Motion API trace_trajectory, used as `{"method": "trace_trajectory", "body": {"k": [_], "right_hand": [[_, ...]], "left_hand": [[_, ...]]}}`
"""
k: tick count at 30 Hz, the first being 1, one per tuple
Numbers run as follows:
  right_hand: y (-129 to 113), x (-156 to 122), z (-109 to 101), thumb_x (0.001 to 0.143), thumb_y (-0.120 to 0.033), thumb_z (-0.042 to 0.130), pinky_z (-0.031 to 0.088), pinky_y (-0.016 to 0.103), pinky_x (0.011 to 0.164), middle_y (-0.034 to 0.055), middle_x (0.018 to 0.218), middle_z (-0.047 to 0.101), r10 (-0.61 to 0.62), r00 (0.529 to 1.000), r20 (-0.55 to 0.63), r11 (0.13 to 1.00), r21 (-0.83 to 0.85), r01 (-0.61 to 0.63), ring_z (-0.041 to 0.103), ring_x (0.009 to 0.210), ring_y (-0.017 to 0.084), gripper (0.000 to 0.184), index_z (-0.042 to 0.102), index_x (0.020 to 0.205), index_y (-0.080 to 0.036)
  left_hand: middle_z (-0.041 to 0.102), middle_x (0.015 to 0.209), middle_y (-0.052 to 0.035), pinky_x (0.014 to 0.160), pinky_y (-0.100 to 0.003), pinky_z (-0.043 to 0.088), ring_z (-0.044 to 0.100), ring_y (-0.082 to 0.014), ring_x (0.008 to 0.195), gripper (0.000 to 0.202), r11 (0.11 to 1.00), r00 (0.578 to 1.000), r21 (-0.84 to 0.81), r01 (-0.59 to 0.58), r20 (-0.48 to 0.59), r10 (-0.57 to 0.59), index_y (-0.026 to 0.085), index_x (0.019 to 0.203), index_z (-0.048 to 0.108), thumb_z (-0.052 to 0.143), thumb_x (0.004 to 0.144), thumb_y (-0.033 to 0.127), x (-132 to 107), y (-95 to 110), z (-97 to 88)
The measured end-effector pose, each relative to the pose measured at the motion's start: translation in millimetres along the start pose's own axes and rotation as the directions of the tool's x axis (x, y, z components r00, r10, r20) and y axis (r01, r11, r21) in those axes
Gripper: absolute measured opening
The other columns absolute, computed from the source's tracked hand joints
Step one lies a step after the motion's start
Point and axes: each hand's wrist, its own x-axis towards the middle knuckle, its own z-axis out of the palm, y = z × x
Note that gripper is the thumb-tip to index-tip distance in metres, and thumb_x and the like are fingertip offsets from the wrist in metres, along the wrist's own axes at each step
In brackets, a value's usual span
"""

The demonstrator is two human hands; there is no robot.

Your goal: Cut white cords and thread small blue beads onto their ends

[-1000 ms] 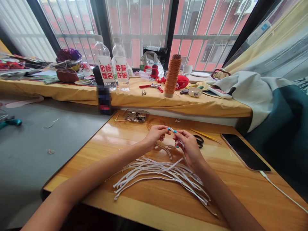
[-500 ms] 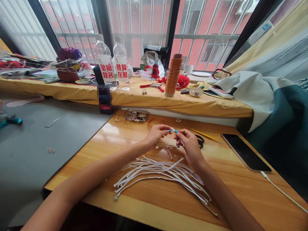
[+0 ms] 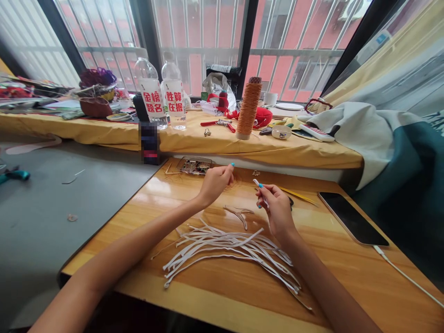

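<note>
Barred windows (image 3: pixel 201 41) stand behind a ledge draped in yellow cloth (image 3: pixel 194 143), and on the near side of it I look down on a wooden table (image 3: pixel 350 270) where a pile of white cords (image 3: pixel 225 247) lies in a loose fan; I take my bearings from that pile. Beyond it and towards its right end, my right hand (image 3: pixel 275 208) is clamped on a single white cord (image 3: pixel 255 182), pinched between thumb and finger, with its tip poking up past the blue nails. My feed loses the rest of that cord inside the hand. Beyond the pile as well, but further left, my left hand (image 3: pixel 214 184) is raised well apart from the right one, fingers curled in; I cannot tell from here whether the fingertips close on anything. Just past the pile, I have a small forked bit of beige cord (image 3: pixel 239 215) on the wood. Farther beyond the pile, near the left hand, sits a clear tray (image 3: pixel 194 165) of small mixed pieces. To the right of the pile lie a slim yellow tool (image 3: pixel 300 196) and a dark-screened phone (image 3: pixel 352 217) with a white cable (image 3: pixel 405 274) plugged in.
</note>
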Motion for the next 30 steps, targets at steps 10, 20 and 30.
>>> {"method": "trace_trajectory", "body": {"k": [10,20,30], "right_hand": [[-3,-5,5,0.058,-0.024,0.065,0.035,0.018,0.041,-0.0044,0.058,0.051,0.099,0.995,0.012,0.982,0.159,-0.100,0.041,0.045,0.004,0.015,0.053,0.064,-0.018],[1,-8,7,0.062,-0.026,0.062,0.037,0.018,0.044,-0.0042,0.058,0.051,0.014,1.000,0.001,0.997,0.072,-0.014,0.042,0.046,0.005,0.015,0.052,0.067,-0.017],[1,-15,7,0.075,-0.035,0.051,0.037,0.023,0.050,-0.0027,0.061,0.054,-0.264,0.964,0.024,0.897,-0.363,0.254,0.047,0.050,0.010,0.016,0.051,0.075,-0.020]], "left_hand": [[0.063,0.071,-0.0058,0.038,-0.017,0.025,0.036,-0.0014,0.037,0.015,0.603,0.827,-0.577,0.551,0.477,-0.299,0.009,0.071,0.060,0.058,0.067,0.023,-19,5,23.8],[0.060,0.070,-0.0028,0.042,-0.017,0.030,0.038,-0.0014,0.041,0.013,0.441,0.869,-0.760,0.477,0.334,-0.364,0.010,0.071,0.055,0.060,0.063,0.019,-36,15,31.6],[0.052,0.059,0.0025,0.037,-0.017,0.027,0.034,-0.0024,0.038,0.013,0.667,0.913,-0.634,0.392,0.182,-0.364,0.013,0.066,0.049,0.053,0.068,0.026,-50,21,37.7]]}}
